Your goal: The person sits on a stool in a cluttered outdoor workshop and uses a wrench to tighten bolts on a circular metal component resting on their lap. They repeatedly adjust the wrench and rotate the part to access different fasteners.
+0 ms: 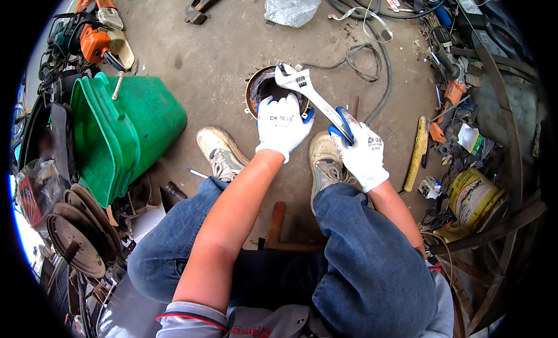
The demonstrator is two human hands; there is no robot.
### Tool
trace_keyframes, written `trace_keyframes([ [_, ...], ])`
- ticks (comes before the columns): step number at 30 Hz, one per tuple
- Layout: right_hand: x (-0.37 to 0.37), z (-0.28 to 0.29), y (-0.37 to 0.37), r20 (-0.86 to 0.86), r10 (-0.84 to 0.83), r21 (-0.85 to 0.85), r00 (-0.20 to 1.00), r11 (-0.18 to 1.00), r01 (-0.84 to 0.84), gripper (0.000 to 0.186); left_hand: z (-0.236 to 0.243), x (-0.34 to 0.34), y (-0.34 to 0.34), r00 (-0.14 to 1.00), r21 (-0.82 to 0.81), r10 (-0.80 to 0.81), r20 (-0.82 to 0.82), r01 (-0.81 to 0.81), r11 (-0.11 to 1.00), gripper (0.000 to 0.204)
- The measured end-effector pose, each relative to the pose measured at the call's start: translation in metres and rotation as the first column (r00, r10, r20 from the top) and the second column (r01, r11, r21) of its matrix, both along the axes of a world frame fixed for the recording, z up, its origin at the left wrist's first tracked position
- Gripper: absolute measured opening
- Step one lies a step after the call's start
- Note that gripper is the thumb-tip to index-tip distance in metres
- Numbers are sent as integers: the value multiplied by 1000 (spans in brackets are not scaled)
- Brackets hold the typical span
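Wrench (305, 89): steel, stiff, likely heavy; your right hand (363, 155) grips its handle end, fingers closed. Left hand (282, 124) clasps the round housing (258, 85), probably weighty.

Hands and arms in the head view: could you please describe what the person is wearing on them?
Both the left hand and the right hand wear white knit work gloves with blue coated fingertips and a small dark printed mark on the back. The forearms are bare; grey sleeves with red and dark blue trim end at the upper arm.

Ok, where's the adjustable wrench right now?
Head view, centre: the adjustable wrench is in the right hand, its jaw end over the round metal part that the left hand steadies.
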State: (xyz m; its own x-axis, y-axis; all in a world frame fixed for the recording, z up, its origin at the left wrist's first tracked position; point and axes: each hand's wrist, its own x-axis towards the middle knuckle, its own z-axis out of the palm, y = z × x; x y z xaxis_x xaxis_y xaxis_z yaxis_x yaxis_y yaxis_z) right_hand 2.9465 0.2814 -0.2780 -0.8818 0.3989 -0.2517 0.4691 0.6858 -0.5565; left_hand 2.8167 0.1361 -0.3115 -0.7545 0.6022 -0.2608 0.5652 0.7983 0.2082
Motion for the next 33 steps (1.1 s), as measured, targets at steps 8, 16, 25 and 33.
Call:
trace_keyframes([
  [8, 4, -7, -26, -102, -10, -90, 995, 996, 0, 52, -3, 1, -5, 999, 24, -15, -32, 16, 1000, 51],
  [16, 0, -9, -19, -83, 15, 7, 996, 1000, -15, 53, -2, -2, -4, 999, 33, -16, -37, 17, 999, 50],
  [25, -28, -12, 37, -21, 230, 143, 973, 964, -224, 46, -3, -1, -3, 1000, 27, -12, -6, 12, 1000, 50],
  [33, -40, -12, 66, -24, 387, 179, 922, 909, -377, 48, -1, -2, -6, 1000, 45, -2, 15, 1, 999, 50],
])
